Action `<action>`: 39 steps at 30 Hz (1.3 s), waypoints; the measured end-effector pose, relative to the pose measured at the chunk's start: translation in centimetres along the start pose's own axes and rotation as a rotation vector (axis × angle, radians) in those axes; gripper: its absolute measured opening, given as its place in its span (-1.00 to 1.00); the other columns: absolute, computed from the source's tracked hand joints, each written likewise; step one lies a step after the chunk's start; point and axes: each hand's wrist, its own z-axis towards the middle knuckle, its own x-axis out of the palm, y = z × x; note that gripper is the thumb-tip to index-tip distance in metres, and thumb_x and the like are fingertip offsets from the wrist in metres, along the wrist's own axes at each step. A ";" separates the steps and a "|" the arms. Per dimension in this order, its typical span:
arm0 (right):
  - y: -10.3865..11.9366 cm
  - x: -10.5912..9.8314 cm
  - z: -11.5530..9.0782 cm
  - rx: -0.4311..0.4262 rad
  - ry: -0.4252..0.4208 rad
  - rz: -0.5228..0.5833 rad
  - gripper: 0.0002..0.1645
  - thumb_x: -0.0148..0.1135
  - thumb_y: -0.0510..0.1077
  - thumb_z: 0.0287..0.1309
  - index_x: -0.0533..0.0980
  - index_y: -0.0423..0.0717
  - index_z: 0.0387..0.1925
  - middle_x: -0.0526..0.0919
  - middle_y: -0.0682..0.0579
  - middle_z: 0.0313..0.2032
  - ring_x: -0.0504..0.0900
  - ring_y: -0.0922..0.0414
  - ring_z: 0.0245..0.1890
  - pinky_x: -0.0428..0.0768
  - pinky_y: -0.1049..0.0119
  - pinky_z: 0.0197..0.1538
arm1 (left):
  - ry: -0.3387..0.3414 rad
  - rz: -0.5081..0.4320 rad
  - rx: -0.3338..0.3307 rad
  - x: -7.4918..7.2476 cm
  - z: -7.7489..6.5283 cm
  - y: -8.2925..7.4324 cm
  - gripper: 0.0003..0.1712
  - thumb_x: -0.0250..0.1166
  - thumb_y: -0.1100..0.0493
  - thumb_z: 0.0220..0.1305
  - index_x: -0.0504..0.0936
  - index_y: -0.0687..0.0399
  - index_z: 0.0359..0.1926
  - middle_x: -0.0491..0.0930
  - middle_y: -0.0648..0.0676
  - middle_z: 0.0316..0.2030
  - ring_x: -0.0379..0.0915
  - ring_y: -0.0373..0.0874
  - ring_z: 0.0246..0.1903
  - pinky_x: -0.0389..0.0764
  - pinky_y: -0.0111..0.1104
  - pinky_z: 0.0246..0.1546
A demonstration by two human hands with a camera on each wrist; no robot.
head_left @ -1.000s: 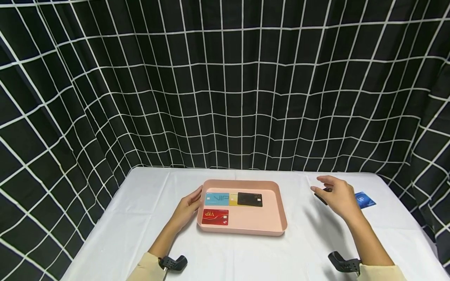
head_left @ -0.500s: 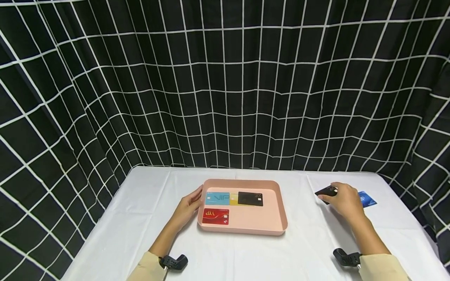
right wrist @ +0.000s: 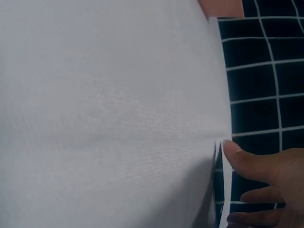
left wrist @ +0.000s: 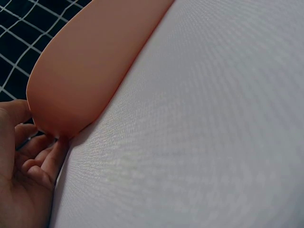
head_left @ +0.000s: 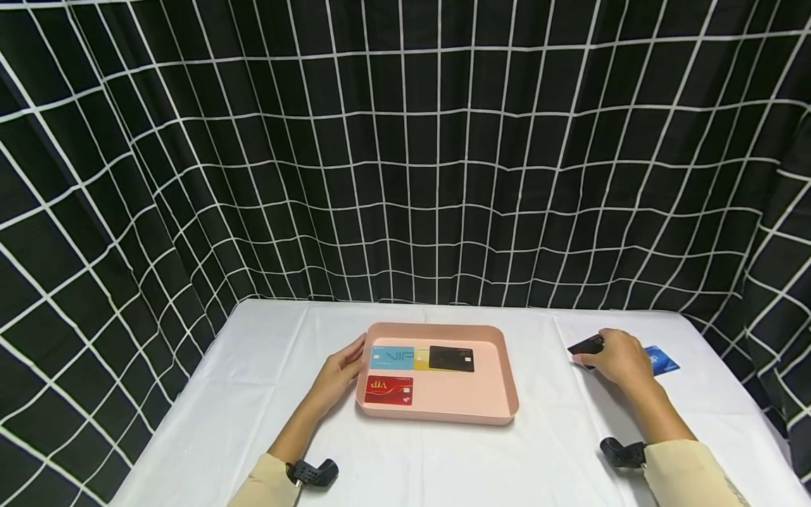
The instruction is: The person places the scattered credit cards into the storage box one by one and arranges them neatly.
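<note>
At the tray's left wall, my left hand [head_left: 338, 373] holds the pink tray [head_left: 443, 416]. The left wrist view shows the fingers curled against the tray's corner. Inside the tray lie a light blue VIP card [head_left: 391, 358], a yellow card [head_left: 421, 359] partly covered, a black VIP card [head_left: 451, 358] and a red VIP card [head_left: 388, 391]. On the right, my right hand [head_left: 621, 358] pinches another black card [head_left: 586, 345] between thumb and fingertips. I cannot tell whether that card touches the cloth. Behind the right hand lies a blue card [head_left: 662, 360], partly hidden.
A white cloth [head_left: 304, 422] covers the table. Black curtains [head_left: 418, 155] with a white grid stand along the back and both sides. Dark bands with small devices [head_left: 624, 453] sit on both wrists.
The right hand has shifted slightly right and turned with the black card, whose face now shows more. The left hand and the tray stay put.
</note>
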 end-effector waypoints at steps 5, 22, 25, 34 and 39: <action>-0.4 0.4 0.5 0.036 0.045 -0.021 -0.05 0.57 0.06 -0.03 0.37 -0.60 0.12 0.48 -0.60 0.01 0.48 -0.51 0.00 0.55 -0.35 -0.07 | -0.002 -0.011 -0.004 0.0 0.0 -0.1 -0.38 0.11 0.22 0.53 0.24 0.12 0.53 0.25 0.09 0.49 0.21 -0.02 0.45 0.45 -0.33 0.32; -0.7 0.7 0.7 0.018 0.056 -0.023 -0.06 0.54 -0.05 0.01 0.30 -0.57 0.22 0.38 -0.66 -0.05 0.35 -0.55 0.01 0.49 -0.34 -0.12 | -0.004 0.007 0.016 -0.1 -0.1 0.0 -0.38 0.11 0.23 0.52 0.25 0.11 0.53 0.25 0.08 0.49 0.20 -0.01 0.46 0.44 -0.29 0.33; -0.8 0.8 0.7 0.015 0.051 0.002 -0.03 0.53 -0.08 0.04 0.23 -0.55 0.27 0.33 -0.69 -0.01 0.31 -0.58 0.06 0.45 -0.40 -0.05 | -0.001 0.009 0.019 -0.1 -0.1 0.1 -0.38 0.11 0.23 0.52 0.24 0.12 0.53 0.25 0.08 0.49 0.20 -0.01 0.46 0.43 -0.29 0.33; -0.4 1.0 1.0 0.011 0.034 0.038 0.06 0.54 -0.16 0.01 0.12 -0.52 0.36 0.26 -0.74 0.07 0.25 -0.64 0.11 0.41 -0.50 0.01 | -0.007 0.008 0.017 -0.1 0.0 -0.2 -0.38 0.11 0.23 0.52 0.24 0.13 0.53 0.26 0.08 0.48 0.22 -0.02 0.45 0.45 -0.33 0.32; -0.5 1.2 1.1 0.005 -0.018 0.011 0.18 0.61 -0.16 -0.10 0.10 -0.58 0.38 0.31 -0.73 0.04 0.27 -0.59 0.07 0.40 -0.48 0.02 | 0.003 0.008 0.015 0.0 -0.1 -0.2 -0.38 0.10 0.25 0.52 0.23 0.14 0.53 0.24 0.10 0.49 0.20 0.00 0.46 0.44 -0.32 0.33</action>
